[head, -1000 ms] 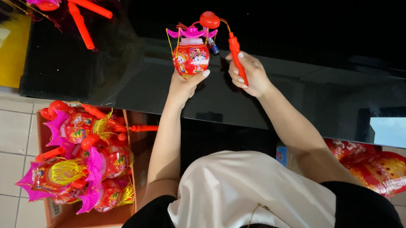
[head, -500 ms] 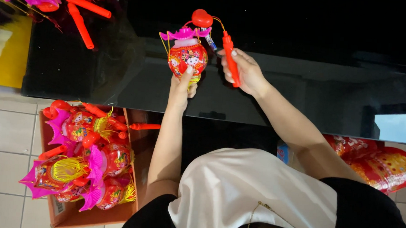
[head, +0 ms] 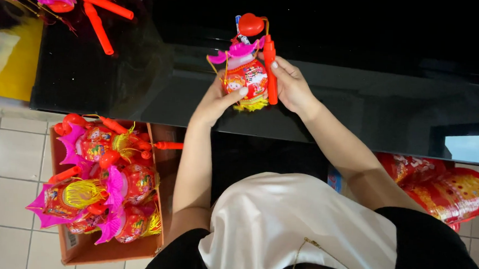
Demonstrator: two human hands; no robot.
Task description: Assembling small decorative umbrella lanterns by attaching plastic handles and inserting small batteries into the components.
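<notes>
Head view: vs 0.5 s ago, lantern [head: 246,77] sits closer in over black surface [head: 361,102]. Left hand [head: 219,98] grips its body, right hand [head: 291,85] closed on red handle [head: 270,70]. Cardboard box [head: 108,250] w/ lanterns on floor, left; red-yellow packages [head: 449,189] right.

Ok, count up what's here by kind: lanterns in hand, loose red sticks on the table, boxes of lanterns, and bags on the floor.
Toy lantern held by left hand and right hand: 1
Loose red sticks on black table: 2
Cardboard box of lanterns: 1
Red bags: 2, perhaps more
Total: 6
</notes>
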